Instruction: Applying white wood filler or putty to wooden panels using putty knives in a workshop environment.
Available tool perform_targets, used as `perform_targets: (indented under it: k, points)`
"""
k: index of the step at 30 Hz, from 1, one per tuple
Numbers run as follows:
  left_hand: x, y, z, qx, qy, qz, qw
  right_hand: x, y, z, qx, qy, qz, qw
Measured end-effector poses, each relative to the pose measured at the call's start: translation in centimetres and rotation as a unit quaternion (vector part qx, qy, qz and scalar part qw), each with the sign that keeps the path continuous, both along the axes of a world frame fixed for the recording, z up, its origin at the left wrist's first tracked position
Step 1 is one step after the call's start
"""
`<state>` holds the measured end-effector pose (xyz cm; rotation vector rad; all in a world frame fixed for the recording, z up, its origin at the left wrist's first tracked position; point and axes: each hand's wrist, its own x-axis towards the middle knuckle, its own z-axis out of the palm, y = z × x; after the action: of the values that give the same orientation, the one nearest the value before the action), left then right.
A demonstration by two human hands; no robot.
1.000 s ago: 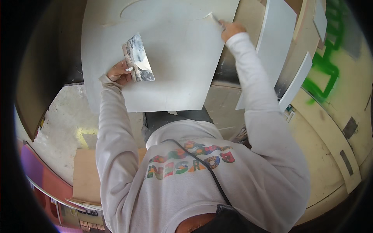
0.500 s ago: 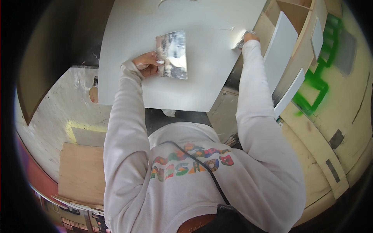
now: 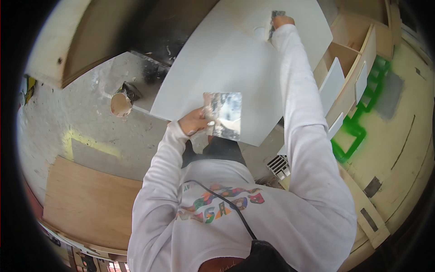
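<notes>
Head view: left hand (image 3: 194,123) grips a wide blade (image 3: 223,115) at the panel's (image 3: 226,59) six o'clock edge. Right hand (image 3: 282,21), nearer twelve o'clock, presses a small scraper (image 3: 274,23) onto it.

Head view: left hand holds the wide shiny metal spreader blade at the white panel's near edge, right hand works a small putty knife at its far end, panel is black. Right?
Not quite. The head view shows the flat panel is white, not black. The left hand does hold the wide shiny metal spreader blade; the right hand works the small putty knife.
</notes>
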<state>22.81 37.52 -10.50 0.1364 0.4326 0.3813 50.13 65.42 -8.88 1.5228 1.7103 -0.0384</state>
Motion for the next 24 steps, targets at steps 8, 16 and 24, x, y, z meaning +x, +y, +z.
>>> perform_targets:
  k: [8,16,24]
  points:
    - [-7.5,-3.0,-0.3,-0.097,0.082,0.095,0.987,-11.2,1.3,2.0,0.117,0.222,-0.331,0.91]
    - [-7.6,-2.6,0.8,-0.086,0.1,0.148,0.98,-13.0,-5.5,3.9,-0.095,0.186,-0.044,0.977]
    - [-6.6,-1.1,2.8,-0.08,0.098,0.156,0.98,-3.4,-18.0,7.6,0.24,0.507,-0.093,0.823]
